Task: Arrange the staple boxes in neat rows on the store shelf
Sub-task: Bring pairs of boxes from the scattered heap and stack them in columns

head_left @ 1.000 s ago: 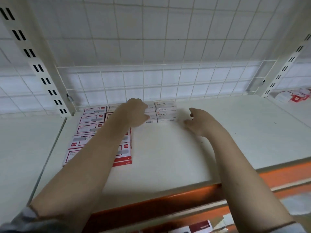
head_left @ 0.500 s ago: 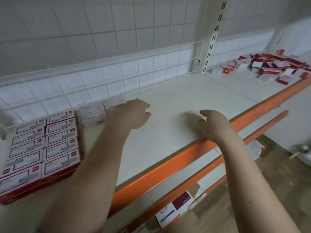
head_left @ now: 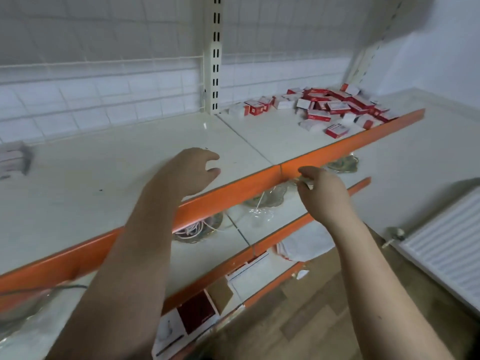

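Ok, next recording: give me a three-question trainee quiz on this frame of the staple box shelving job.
1. True or false: the loose pile of staple boxes lies on the right-hand shelf section.
2. What does the left hand hold?
A. a staple box
B. nothing
C. a plate
3. Fill in: the right hand is in front of the shelf's ______ front edge.

Key
1. True: it lies right of the slotted upright.
2. B: its fingers are loosely curled above the bare shelf top.
3. Orange.
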Motion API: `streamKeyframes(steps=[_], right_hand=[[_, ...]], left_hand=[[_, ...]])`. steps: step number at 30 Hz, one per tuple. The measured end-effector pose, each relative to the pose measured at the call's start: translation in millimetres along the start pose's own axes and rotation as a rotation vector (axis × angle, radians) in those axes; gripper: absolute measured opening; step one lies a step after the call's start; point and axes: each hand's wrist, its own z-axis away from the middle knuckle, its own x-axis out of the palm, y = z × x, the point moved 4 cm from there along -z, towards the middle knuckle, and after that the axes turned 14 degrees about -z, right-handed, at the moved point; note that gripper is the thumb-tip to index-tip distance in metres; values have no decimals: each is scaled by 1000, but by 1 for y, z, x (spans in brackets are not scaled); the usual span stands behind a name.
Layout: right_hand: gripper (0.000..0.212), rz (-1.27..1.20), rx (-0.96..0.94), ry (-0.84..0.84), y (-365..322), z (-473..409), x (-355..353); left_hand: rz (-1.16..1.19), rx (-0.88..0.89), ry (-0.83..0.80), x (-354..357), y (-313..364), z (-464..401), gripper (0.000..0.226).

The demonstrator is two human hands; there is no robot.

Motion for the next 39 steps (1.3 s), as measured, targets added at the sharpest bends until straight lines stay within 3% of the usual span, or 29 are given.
streamKeyframes(steps=[12, 21, 29, 33, 39], right_hand=[[38, -45, 26, -57, 107, -76, -63], [34, -40, -31, -36, 148, -205, -77], [43, -44, -198, -182, 141, -301, -74], [60, -11, -240, -325, 137, -323, -65], [60, 65, -336, -446, 135, -334, -56]], left_hand=[[27, -13, 26, 28, 113, -93, 41], [-27, -26, 49, 34, 146, -214, 44], [-80, -104, -54, 38, 167, -275, 47], [-89, -128, -76, 43, 167, -278, 46], [-53, -192, -71, 47, 166, -273, 46]])
